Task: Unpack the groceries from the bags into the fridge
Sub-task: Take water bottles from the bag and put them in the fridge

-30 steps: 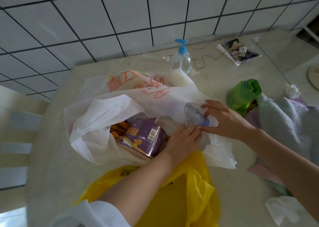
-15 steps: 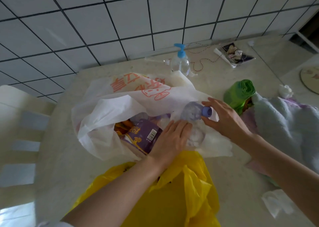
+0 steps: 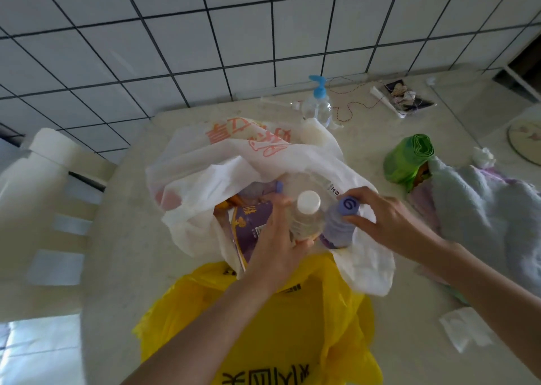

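A white bag with orange print (image 3: pixel 234 162) lies open on the table, and a yellow bag (image 3: pixel 278 332) sits in front of it. My left hand (image 3: pixel 278 238) grips a clear bottle with a white cap (image 3: pixel 307 215), held upright over the white bag's mouth. Right beside it, my right hand (image 3: pixel 389 220) grips a bottle with a purple cap (image 3: pixel 341 223) near its top. A purple packet (image 3: pixel 248 226) and another purple-capped bottle (image 3: pixel 263 188) lie inside the white bag.
A pump bottle with a blue top (image 3: pixel 317 106) stands at the back by the tiled wall. A green roll (image 3: pixel 409 156) and a pile of pale cloth (image 3: pixel 483 203) lie to the right. A white chair back (image 3: pixel 49 209) stands at the left of the table (image 3: pixel 126 267).
Both hands have lifted bottles upright out of the white bag. My left hand, which lay flat in the bag, now grips the white-capped bottle. The camera moved closer.
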`<state>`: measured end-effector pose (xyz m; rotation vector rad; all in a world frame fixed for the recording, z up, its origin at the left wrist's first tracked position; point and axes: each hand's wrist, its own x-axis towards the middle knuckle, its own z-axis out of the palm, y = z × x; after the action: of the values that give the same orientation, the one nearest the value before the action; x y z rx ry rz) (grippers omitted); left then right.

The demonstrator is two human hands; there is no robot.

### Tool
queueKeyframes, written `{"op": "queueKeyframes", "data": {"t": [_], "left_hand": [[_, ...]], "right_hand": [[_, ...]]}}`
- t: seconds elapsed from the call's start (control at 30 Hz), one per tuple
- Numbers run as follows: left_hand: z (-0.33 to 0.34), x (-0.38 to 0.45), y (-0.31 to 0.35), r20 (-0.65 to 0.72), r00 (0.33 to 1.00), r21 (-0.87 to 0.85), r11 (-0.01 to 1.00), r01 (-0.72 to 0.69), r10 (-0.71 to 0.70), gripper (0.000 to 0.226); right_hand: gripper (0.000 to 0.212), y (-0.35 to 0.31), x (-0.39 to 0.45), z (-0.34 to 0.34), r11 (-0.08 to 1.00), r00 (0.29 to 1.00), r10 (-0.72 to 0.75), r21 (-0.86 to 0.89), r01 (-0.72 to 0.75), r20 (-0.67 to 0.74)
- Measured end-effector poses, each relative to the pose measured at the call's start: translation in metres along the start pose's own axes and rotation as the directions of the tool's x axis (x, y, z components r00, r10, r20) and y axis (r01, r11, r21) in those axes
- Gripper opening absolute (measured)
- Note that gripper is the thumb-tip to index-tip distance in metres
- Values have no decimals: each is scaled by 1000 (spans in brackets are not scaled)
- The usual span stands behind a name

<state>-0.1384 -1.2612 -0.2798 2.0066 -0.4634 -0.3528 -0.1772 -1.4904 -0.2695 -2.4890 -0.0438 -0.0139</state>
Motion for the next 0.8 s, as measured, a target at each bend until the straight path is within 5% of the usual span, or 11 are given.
{"op": "queueKeyframes", "data": {"t": [0.17, 0.4, 0.67, 0.8], "left_hand": [[8, -1, -4, 21, 1000, 81, 997, -11, 9, 84], [11, -5, -8, -3, 996, 156, 984, -82, 84, 70], [0, -30, 3, -23, 1000, 5, 1000, -20, 20, 71], [-10, -59, 15, -100, 995, -100, 995, 14, -24, 69]], "right_hand": [[46, 2, -24, 18, 993, 996, 90, 79, -89, -13], [78, 3, -33, 42, 980, 984, 174, 92, -176, 35], [62, -11, -34, 43, 971, 973, 230, 74, -229, -1], [63, -46, -47, 30, 969, 969, 209, 162, -186, -134]]}}
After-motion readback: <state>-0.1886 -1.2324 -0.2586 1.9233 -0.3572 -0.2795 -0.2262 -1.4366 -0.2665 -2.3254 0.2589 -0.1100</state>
